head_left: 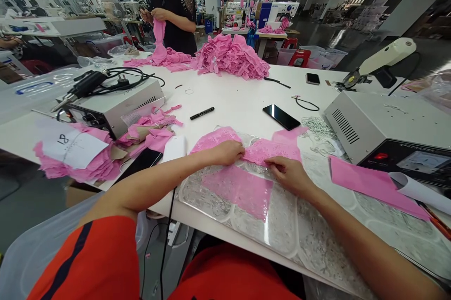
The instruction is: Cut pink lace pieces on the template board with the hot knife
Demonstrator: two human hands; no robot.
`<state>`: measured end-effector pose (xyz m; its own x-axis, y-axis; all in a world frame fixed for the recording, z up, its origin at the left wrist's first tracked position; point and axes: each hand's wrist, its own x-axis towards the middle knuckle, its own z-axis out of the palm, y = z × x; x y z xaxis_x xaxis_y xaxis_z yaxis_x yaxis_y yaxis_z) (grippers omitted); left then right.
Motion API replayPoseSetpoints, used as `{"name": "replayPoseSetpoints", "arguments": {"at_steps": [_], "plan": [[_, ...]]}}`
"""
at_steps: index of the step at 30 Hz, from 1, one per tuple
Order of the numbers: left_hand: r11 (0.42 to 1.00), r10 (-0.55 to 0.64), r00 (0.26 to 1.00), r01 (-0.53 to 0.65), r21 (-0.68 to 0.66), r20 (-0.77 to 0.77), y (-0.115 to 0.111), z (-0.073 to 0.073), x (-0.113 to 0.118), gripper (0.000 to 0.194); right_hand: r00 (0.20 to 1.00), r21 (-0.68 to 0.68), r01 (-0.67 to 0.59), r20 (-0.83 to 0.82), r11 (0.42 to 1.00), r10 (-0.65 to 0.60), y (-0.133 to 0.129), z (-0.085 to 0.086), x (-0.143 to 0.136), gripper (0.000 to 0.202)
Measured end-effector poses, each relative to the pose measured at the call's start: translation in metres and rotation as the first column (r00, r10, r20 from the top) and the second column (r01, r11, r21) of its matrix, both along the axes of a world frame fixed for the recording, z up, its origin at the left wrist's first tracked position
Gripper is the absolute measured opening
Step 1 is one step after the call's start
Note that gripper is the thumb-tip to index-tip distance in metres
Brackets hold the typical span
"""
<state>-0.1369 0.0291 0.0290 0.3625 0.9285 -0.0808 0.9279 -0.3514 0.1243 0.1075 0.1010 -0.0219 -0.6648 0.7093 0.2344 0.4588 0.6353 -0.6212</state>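
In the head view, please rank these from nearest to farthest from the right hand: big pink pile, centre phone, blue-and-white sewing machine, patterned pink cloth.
1. Patterned pink cloth: touching the right hand.
2. Centre phone: just beyond it.
3. Big pink pile: table's far side.
4. Blue-and-white sewing machine: behind the table.

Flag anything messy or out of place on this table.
The loose tangle of pale strings beside the grey box with the meter, beyond the right hand: it looks untidy, heaped without any order.

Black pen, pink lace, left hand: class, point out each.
Black pen (202,113), head view: middle of the barrel.
Pink lace (269,149), head view: its patterned surface.
Left hand (229,152), head view: its back.
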Motion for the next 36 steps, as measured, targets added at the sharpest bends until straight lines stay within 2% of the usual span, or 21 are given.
{"name": "replayPoseSetpoints", "arguments": {"at_steps": [7,12,16,23,28,32,36], "plan": [[0.999,0.042,0.998,-0.041,-0.006,0.049,0.005,0.004,0.001,0.026,0.999,0.019,-0.027,0.028,0.999,0.027,-0.001,0.014,-0.025,0.021],[0.998,0.06,0.996,-0.059,-0.016,0.063,0.007,0.005,0.003,0.024,0.998,0.009,-0.068,0.009,0.998,0.068,-0.006,0.014,-0.053,0.017],[0.996,0.087,0.994,-0.086,-0.022,0.072,0.007,0.004,0.003,0.024,0.997,-0.061,-0.063,-0.046,0.996,0.061,-0.006,0.012,-0.061,0.02],[0.983,0.178,0.974,-0.182,0.016,0.138,0.001,-0.001,0.009,0.019,0.986,-0.255,-0.035,-0.166,0.966,-0.008,-0.005,0.018,-0.059,0.026],[0.956,0.277,0.941,-0.291,0.046,0.195,-0.005,-0.001,0.022,0.023,0.947,-0.37,0.025,-0.289,0.929,-0.14,0.002,0.03,-0.051,0.028],[0.926,0.344,0.905,-0.371,0.069,0.251,-0.003,0.002,0.042,0.029,0.883,-0.414,0.096,-0.384,0.905,-0.269,0.01,0.045,-0.034,0.032],[0.919,0.36,0.889,-0.39,0.056,0.283,0.009,0.002,0.076,0.039,0.815,-0.414,0.164,-0.455,0.895,-0.36,0.012,0.06,-0.019,0.029]]}}
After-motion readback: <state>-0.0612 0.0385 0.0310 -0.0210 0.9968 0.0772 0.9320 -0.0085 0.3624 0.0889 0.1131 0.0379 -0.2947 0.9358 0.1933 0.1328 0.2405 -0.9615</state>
